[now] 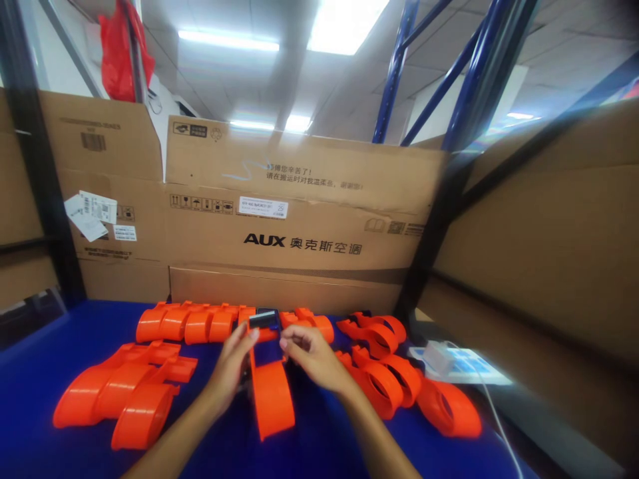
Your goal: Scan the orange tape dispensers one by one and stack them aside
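Note:
Between my hands, in the middle of the head view, is an orange tape dispenser (pixel 273 400), its rounded end toward me. A dark part with a pale toothed-looking strip (pixel 264 320) sits at its far end. My left hand (pixel 233 359) grips the dispenser from the left, thumb along its upper side. Close against the right edge, my right hand (pixel 313 354) has its thumb and forefinger pinched together; whatever is between those fingertips is too small to make out.
Orange dispenser bodies lie on the blue table (pixel 210 442): a back row (pixel 197 324), a left group (pixel 120 392) and a right group (pixel 384 372). Cardboard (pixel 299 219) walls the back. At right are a white box (pixel 439 359) and cable (pixel 492 409).

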Action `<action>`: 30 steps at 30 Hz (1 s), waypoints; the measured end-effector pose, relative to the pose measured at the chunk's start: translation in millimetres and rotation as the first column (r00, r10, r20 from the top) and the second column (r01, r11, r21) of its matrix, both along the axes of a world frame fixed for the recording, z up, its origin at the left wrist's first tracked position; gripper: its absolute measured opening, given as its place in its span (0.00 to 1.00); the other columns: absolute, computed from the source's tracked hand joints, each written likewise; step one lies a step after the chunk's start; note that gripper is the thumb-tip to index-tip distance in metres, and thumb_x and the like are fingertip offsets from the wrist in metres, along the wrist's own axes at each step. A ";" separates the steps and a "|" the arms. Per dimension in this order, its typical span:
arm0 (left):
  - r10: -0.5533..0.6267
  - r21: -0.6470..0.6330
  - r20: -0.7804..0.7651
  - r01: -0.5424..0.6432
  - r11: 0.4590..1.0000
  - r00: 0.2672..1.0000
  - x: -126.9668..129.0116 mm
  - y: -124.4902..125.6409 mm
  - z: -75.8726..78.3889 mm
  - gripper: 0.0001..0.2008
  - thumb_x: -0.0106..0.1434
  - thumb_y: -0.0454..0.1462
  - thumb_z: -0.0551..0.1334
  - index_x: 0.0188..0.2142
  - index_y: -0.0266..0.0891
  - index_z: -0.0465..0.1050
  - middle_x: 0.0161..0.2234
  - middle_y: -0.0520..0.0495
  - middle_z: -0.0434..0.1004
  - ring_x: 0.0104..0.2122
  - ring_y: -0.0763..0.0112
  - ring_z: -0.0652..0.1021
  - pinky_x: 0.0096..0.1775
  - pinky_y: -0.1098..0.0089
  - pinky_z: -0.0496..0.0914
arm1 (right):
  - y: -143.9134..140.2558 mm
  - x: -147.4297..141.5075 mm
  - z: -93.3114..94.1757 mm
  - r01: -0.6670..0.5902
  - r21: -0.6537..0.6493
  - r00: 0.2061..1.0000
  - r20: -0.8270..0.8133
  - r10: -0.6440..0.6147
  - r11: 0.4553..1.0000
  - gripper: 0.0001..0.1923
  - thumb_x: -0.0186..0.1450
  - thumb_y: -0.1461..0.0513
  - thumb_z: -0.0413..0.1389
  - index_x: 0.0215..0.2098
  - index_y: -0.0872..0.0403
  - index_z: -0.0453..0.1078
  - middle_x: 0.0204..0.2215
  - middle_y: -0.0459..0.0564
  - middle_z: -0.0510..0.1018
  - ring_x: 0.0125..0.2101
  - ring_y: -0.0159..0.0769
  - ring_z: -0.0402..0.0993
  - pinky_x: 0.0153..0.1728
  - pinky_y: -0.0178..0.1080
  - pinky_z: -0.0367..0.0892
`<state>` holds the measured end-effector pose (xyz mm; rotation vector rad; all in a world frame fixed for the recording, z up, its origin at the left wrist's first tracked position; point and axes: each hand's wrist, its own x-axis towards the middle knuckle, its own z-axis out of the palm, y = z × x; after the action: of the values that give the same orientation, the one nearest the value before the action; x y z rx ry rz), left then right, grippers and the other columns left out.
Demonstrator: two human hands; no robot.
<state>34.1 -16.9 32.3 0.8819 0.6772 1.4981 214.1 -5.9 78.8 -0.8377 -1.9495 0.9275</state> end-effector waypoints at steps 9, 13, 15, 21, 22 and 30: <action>0.053 0.170 -0.236 -0.012 0.985 0.970 -0.5 -0.4 3.1 0.20 0.56 0.43 0.70 0.47 0.39 0.78 0.42 0.43 0.83 0.45 0.56 0.79 0.47 0.64 0.71 | 2.2 -4.3 -29.3 0.070 -0.003 0.993 -0.091 -0.070 0.998 0.08 0.59 0.64 0.51 0.23 0.52 0.59 0.20 0.39 0.62 0.22 0.28 0.58 0.24 0.30 0.56; 0.074 0.221 -0.307 -0.005 0.975 0.949 -2.0 1.4 3.1 0.19 0.57 0.43 0.70 0.45 0.37 0.79 0.41 0.41 0.82 0.42 0.56 0.79 0.45 0.64 0.72 | 5.3 -5.6 -33.9 0.134 0.074 0.991 -0.017 -0.133 0.988 0.07 0.57 0.66 0.49 0.21 0.53 0.58 0.19 0.39 0.58 0.22 0.28 0.54 0.23 0.31 0.52; 0.082 0.224 -0.320 -0.009 0.975 0.944 -3.1 2.4 2.1 0.19 0.56 0.43 0.70 0.46 0.36 0.79 0.40 0.42 0.83 0.40 0.57 0.80 0.44 0.64 0.72 | 5.8 -5.9 -36.0 0.148 0.091 0.989 0.002 -0.149 0.985 0.08 0.57 0.66 0.49 0.21 0.53 0.57 0.19 0.39 0.57 0.22 0.28 0.53 0.23 0.31 0.51; 0.090 0.222 -0.287 -0.025 0.975 0.954 -3.4 2.1 1.9 0.22 0.56 0.42 0.70 0.49 0.37 0.78 0.40 0.42 0.83 0.41 0.57 0.80 0.43 0.65 0.72 | 5.6 -8.4 -37.5 0.168 0.082 0.986 -0.031 -0.166 0.982 0.11 0.59 0.65 0.48 0.20 0.52 0.54 0.19 0.39 0.54 0.22 0.28 0.51 0.22 0.32 0.47; 0.086 0.225 -0.270 -0.024 0.974 0.959 -3.6 1.7 2.0 0.22 0.56 0.42 0.70 0.49 0.37 0.78 0.41 0.42 0.83 0.42 0.57 0.80 0.44 0.65 0.72 | 5.7 -9.5 -37.6 0.164 0.077 0.986 -0.039 -0.162 0.983 0.11 0.59 0.64 0.48 0.20 0.52 0.54 0.19 0.39 0.54 0.22 0.27 0.50 0.22 0.32 0.47; 0.153 0.123 -0.003 -0.152 0.981 0.988 -6.9 3.3 -5.6 0.13 0.56 0.44 0.69 0.35 0.36 0.80 0.32 0.46 0.82 0.32 0.64 0.80 0.38 0.69 0.72 | 7.7 -18.4 -47.2 0.137 -0.017 0.987 -0.087 -0.138 0.990 0.04 0.57 0.65 0.51 0.24 0.53 0.60 0.20 0.39 0.61 0.21 0.27 0.58 0.23 0.30 0.52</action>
<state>27.2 -13.6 26.7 0.9507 0.6798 1.6869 195.7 1.9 31.5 -0.9106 -1.7893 0.8788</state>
